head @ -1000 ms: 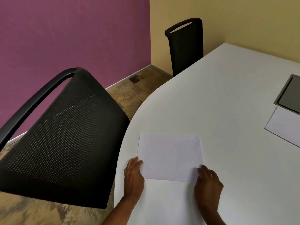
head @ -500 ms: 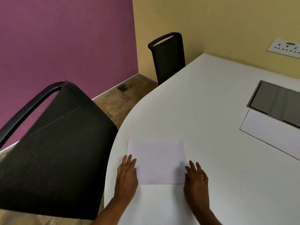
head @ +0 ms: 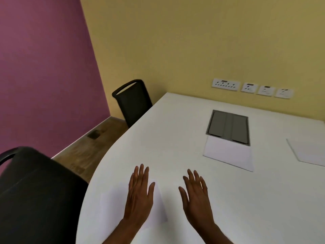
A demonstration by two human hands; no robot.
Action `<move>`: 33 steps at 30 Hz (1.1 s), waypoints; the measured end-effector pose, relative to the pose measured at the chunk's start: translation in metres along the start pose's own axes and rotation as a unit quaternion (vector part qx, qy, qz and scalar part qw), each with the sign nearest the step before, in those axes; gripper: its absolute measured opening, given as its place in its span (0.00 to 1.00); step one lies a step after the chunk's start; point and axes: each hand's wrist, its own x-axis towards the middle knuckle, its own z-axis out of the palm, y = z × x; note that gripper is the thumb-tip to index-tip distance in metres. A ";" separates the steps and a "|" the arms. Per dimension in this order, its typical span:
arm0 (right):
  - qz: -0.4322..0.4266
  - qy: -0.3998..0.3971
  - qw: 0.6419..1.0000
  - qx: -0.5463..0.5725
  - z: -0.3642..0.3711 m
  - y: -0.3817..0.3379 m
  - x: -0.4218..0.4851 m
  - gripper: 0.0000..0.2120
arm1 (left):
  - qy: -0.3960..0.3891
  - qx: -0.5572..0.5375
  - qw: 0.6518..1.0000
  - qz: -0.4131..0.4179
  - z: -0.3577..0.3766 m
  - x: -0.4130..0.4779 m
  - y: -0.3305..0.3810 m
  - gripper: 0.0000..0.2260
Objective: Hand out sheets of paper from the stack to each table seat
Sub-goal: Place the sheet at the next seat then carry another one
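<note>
A single white sheet (head: 112, 205) lies flat on the white table (head: 175, 138) near its curved front-left edge, in front of the near black chair (head: 35, 194). My left hand (head: 139, 194) is spread open over that sheet's right half, holding nothing. To the right of the sheet, my right hand (head: 196, 196) is open with fingers apart over bare table. A stack of paper (head: 228, 154) rests further back, against a grey hatch. Another sheet (head: 307, 152) lies at the right edge.
A grey cable hatch (head: 228, 128) is set into the table top. A second black chair (head: 132, 101) stands at the table's far left side. Wall sockets (head: 251, 88) line the yellow wall. Wooden floor shows between the chairs.
Both hands have come off the sheet's near corners and moved forward, fingers spread. The view has swung up and to the right, bringing the stack, hatch and sockets into sight.
</note>
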 end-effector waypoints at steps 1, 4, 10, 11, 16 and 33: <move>0.002 0.010 1.000 -0.007 -0.012 0.006 0.003 0.20 | -0.001 -0.006 1.000 0.015 0.000 0.009 0.014 0.28; 0.015 0.043 0.998 -0.031 -0.047 0.027 0.013 0.21 | -0.004 -0.023 0.998 0.065 0.004 0.034 0.056 0.29; 0.061 0.096 0.991 -0.074 -0.108 0.075 0.020 0.22 | -0.009 -0.045 0.988 0.147 0.025 0.073 0.128 0.27; 0.067 0.104 0.989 -0.084 -0.117 0.084 0.020 0.22 | -0.010 -0.046 0.986 0.159 0.030 0.079 0.140 0.27; 0.104 0.142 0.977 -0.117 -0.159 0.128 0.017 0.23 | -0.013 -0.049 0.977 0.207 0.054 0.100 0.191 0.28; 0.226 0.166 0.946 -0.165 -0.191 0.247 0.003 0.23 | -0.053 -0.057 0.970 0.231 0.148 0.148 0.246 0.27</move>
